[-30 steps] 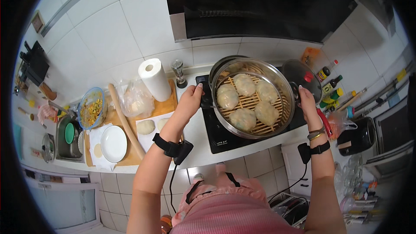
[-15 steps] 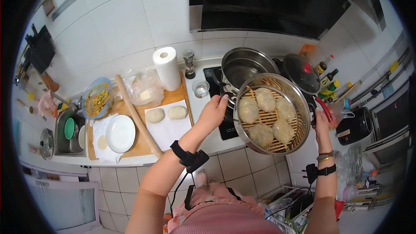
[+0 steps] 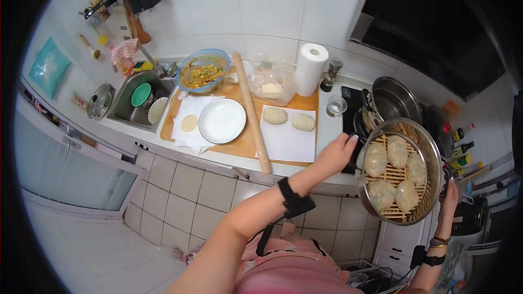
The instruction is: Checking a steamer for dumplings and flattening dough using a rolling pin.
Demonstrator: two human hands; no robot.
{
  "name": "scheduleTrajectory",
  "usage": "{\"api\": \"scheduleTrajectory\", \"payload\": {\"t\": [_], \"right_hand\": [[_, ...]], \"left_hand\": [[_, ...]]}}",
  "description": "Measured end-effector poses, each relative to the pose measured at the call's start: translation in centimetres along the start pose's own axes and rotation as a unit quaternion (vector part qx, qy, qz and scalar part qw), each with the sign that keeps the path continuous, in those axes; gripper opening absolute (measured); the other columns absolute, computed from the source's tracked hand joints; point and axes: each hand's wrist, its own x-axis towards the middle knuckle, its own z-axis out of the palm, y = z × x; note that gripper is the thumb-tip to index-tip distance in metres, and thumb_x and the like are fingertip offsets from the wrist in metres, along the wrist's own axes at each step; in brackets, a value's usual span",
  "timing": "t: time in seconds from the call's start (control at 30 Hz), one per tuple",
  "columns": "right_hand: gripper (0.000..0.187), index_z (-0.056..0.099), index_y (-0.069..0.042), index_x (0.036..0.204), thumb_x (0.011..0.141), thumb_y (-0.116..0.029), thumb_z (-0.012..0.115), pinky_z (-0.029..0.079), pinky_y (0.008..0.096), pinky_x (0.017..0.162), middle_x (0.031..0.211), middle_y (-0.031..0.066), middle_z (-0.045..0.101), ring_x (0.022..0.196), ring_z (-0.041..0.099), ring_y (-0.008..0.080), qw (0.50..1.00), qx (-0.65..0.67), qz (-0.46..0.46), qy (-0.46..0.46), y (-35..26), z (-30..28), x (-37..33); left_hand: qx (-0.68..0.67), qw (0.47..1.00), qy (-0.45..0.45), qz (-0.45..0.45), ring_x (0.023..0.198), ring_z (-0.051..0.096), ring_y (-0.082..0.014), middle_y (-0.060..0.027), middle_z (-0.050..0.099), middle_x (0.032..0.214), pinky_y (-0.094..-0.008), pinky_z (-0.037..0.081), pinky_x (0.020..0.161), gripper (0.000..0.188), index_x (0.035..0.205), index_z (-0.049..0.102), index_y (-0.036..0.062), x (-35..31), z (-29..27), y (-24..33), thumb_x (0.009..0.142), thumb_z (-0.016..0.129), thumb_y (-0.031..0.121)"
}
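Note:
My hands hold a round metal steamer tier (image 3: 432,155) in front of the stove, tipped so its inside faces me. A slatted bamboo mat (image 3: 396,175) lines it, and several pale, plump buns (image 3: 406,196) with a see-through skin rest on the slats. My left hand (image 3: 338,156) is closed at the tier's left side, thumb on top and other fingers partly hidden. My right hand (image 3: 449,200) grips the black handle on the right side. Just behind the tier, a deep steel pot (image 3: 396,99) sits uncovered on the black stove.
A wooden board (image 3: 231,144) on the left counter bears two dough pieces (image 3: 289,118), a rolling pin (image 3: 251,111), a white plate (image 3: 222,121) and a filling bowl (image 3: 202,71). A paper towel roll (image 3: 312,69) and a water glass (image 3: 336,106) stand near the stove. Bottles (image 3: 462,149) line the right.
The view has swung left, so the counter and stove appear farther right. Both hands keep their hold on the steamer tier, which remains in front of the pot.

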Motion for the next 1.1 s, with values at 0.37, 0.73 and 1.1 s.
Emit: {"api": "scheduleTrajectory", "payload": {"t": [0.37,0.73,1.1], "right_hand": [[0.026,0.058,-0.012,0.11,0.096,-0.033,0.052,0.032,0.0163,0.047,0.072,-0.0074,0.051,0.056,0.04,0.0002,0.985,0.064,0.022,-0.161,-8.1,35.1,-12.9],[0.025,0.055,-0.008,0.104,0.099,-0.03,0.045,0.036,0.0184,0.05,0.074,-0.0045,0.048,0.057,0.043,0.0041,0.979,0.072,0.116,-0.149,-6.9,54.2,-24.0],[0.032,0.052,-0.005,0.123,0.098,-0.024,0.047,0.04,0.02,0.059,0.083,-0.0026,0.052,0.066,0.046,0.0052,0.986,0.048,0.13,-0.096,-6.4,55.3,-25.6]], "left_hand": [[0.012,0.992,0.105,-0.068,0.06,0.038,-0.0047,0.0053,0.044,0.066,-0.0206,0.032,0.053,0.031,0.091,0.058,0.0081,-7.5,-32.1,-6.7,0.1,0.042,0.033],[0.045,0.991,0.014,-0.122,0.068,0.044,-0.0087,0.0011,0.048,0.072,-0.024,0.037,0.062,0.034,0.094,0.057,0.005,-2.3,-49.4,-18.9,0.1,0.042,0.034],[-0.078,0.979,-0.051,-0.179,0.063,0.041,-0.0057,0.0051,0.045,0.07,-0.0207,0.034,0.056,0.032,0.1,0.06,0.0085,2.0,-50.4,-21.0,0.098,0.045,0.037]]}}
